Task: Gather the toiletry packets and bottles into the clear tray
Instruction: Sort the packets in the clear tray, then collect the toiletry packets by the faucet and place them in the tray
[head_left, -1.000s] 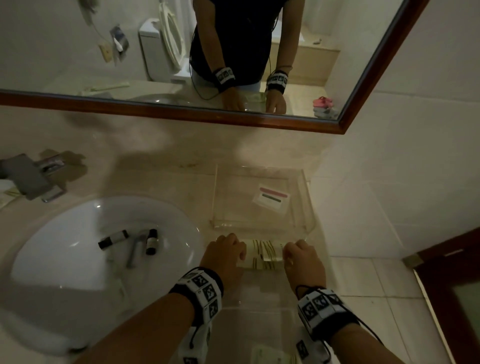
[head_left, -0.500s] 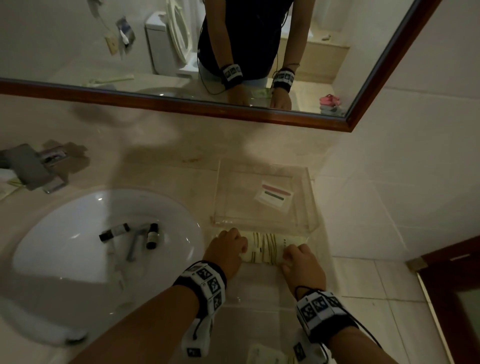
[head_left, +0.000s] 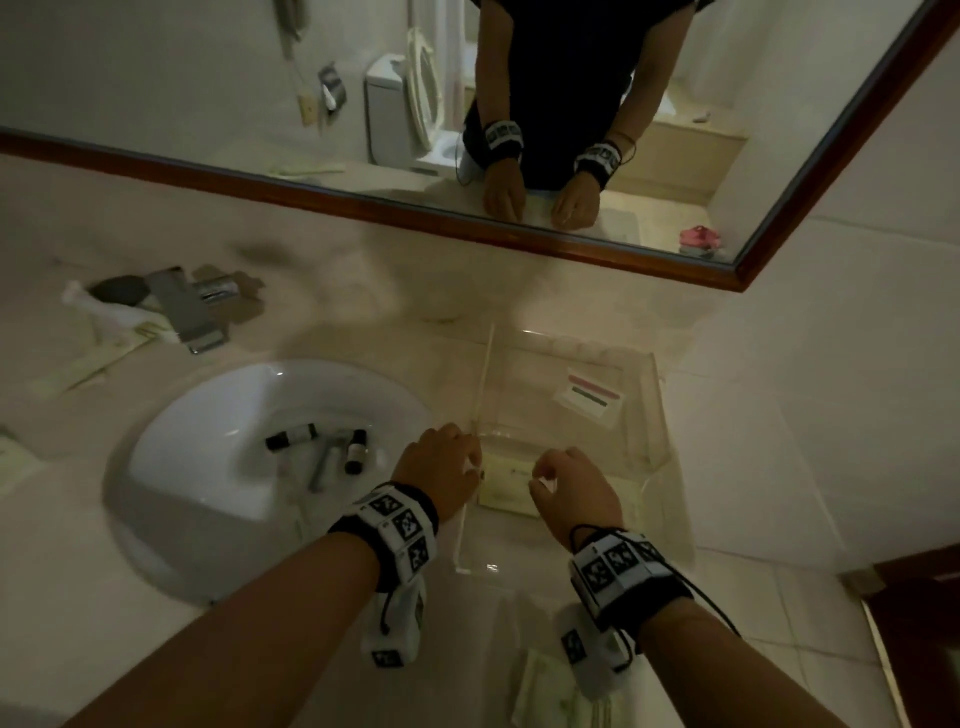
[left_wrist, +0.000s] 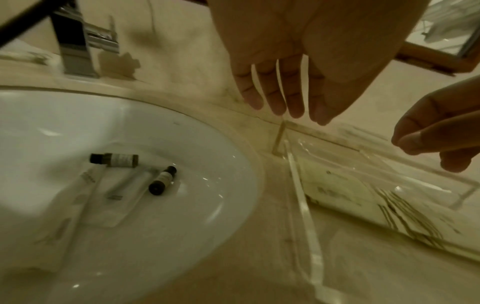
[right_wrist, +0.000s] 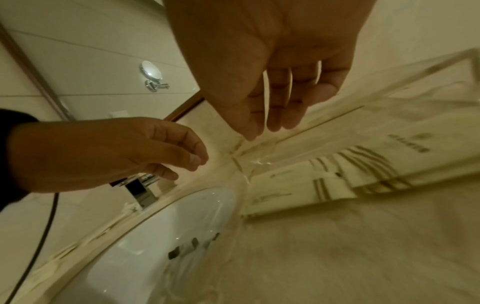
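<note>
A stack of cream striped packets (head_left: 506, 491) lies flat against the near wall of the clear tray (head_left: 655, 410); I cannot tell which side of that wall it is on. Both hands hover just above the stack and hold nothing. My left hand (head_left: 441, 465) is at its left end with fingers nearly straight (left_wrist: 283, 98). My right hand (head_left: 569, 483) is at its right end, fingers loosely bent (right_wrist: 272, 107). Two small dark bottles (left_wrist: 114, 160) (left_wrist: 163, 181) lie in the white sink (head_left: 208, 467) on pale wrapped packets (left_wrist: 114, 193). A striped card (head_left: 589, 397) lies in the tray.
A chrome faucet (head_left: 192, 306) stands behind the sink, with more pale packets (head_left: 104, 358) on the counter to its left. Another cream packet (head_left: 550, 696) lies at the counter's front edge under my right wrist. The mirror frame (head_left: 363, 200) runs along the back; a tiled wall is to the right.
Both hands held the packet stack by its ends and moved it toward the tray. Now they have let go and lifted off, and the stack lies flat.
</note>
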